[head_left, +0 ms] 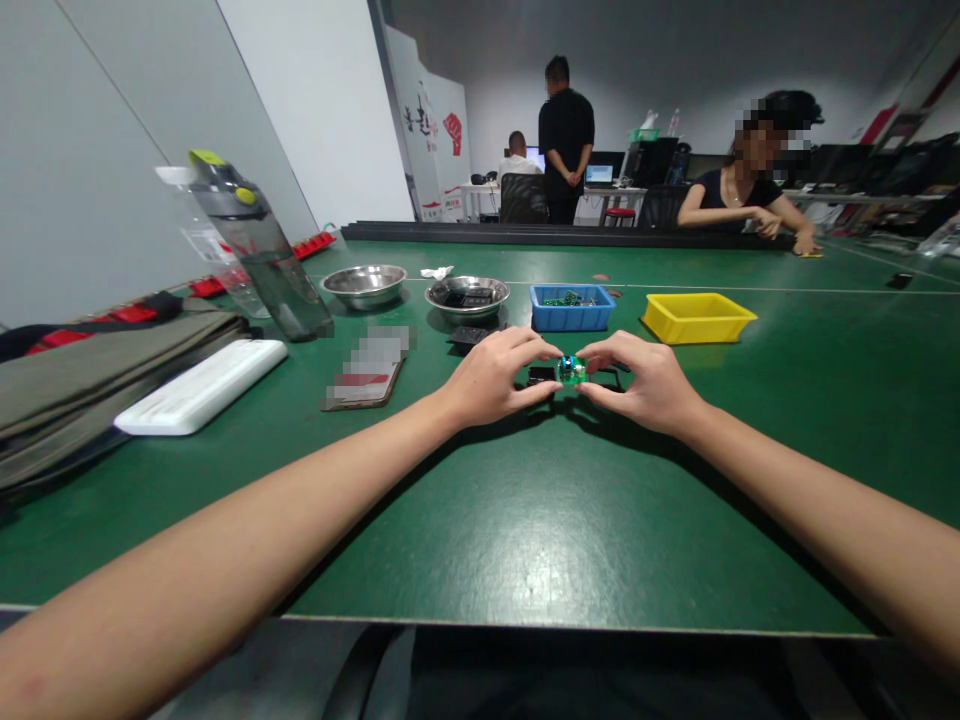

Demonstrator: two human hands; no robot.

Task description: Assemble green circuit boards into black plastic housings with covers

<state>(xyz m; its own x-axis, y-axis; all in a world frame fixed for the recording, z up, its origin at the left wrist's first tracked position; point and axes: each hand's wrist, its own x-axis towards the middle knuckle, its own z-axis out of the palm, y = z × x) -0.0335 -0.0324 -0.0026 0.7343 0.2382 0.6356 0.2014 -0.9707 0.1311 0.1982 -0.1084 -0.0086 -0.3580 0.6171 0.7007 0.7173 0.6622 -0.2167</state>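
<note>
A small green circuit board (572, 371) with a blue part on it is held just above the table, near the middle of the view. My left hand (504, 374) pinches its left edge between thumb and fingers. On the opposite edge, my right hand (639, 380) grips it the same way. Small black parts (541, 375) lie on the table close behind the fingers. Beyond the hands stands a blue bin (572, 317) holding green boards. A metal bowl (466, 299) with black pieces in it is to its left, and a black piece (468, 338) lies in front of that bowl.
On the green table (480, 520) are a yellow bin (699, 322), another metal bowl (365, 287), a phone (367, 370), a white power strip-like block (202, 387), a bottle (262, 250) and a bag (112, 380). Across the table, a person (739, 190) sits; others are behind.
</note>
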